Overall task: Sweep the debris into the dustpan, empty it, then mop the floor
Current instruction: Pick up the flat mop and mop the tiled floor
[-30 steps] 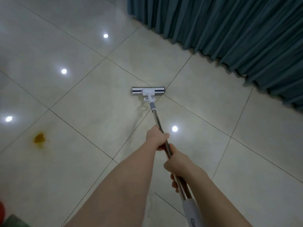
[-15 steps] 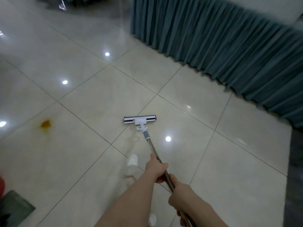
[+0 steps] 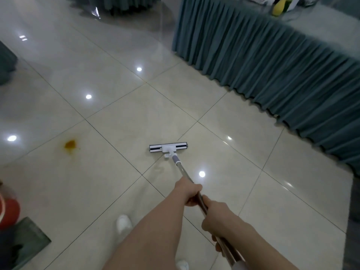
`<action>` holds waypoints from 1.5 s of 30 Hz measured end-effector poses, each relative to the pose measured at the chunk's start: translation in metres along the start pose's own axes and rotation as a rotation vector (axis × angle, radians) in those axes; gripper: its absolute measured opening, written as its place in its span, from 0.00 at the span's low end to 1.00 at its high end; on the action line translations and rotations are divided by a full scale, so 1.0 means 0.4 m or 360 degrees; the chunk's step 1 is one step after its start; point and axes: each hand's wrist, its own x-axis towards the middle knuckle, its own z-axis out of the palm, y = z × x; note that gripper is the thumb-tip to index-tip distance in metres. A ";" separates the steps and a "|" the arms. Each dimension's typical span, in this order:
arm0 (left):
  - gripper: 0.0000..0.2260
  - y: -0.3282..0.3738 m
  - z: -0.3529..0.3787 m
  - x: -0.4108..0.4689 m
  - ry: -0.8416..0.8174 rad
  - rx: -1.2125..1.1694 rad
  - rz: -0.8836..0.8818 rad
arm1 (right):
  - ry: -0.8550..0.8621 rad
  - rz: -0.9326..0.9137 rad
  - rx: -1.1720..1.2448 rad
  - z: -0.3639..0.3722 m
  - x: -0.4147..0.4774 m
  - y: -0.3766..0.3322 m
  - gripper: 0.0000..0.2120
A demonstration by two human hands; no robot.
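Observation:
Both my hands grip the metal mop handle [image 3: 182,172]. My left hand [image 3: 190,193] is closed around it higher up the shaft, toward the head. My right hand [image 3: 219,217] holds it lower, nearer my body. The flat white and silver mop head [image 3: 168,148] lies on the glossy beige tiled floor [image 3: 126,114], in the middle of the view. An orange-brown stain [image 3: 70,144] marks the floor to the left of the mop head, well apart from it.
A teal pleated table skirt [image 3: 272,71] runs along the right and far side. A red object [image 3: 8,211] and a dark mat [image 3: 23,242] sit at the lower left. My white shoes [image 3: 123,224] stand below the mop. Another skirted table [image 3: 5,65] is at the far left.
The mop head has been drawn back toward me across the tiles. My view has lifted, showing more of the room, and my feet have come into view.

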 end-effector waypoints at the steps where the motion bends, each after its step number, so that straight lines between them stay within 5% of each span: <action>1: 0.13 0.009 -0.034 0.003 0.0013 -0.0002 0.0012 | -0.0007 -0.0007 -0.0017 0.001 0.009 -0.030 0.30; 20: 0.09 -0.013 -0.632 0.017 0.0492 -0.0375 -0.0056 | -0.0247 -0.0336 -0.0360 0.140 0.111 -0.556 0.33; 36: 0.12 -0.256 -0.462 -0.124 0.0762 -0.0860 -0.0223 | -0.0393 -0.0660 -0.0893 0.247 0.029 -0.372 0.29; 45: 0.18 -0.293 -0.426 -0.054 0.1029 -0.0634 -0.0174 | -0.0333 -0.0678 -0.0890 0.273 0.077 -0.331 0.29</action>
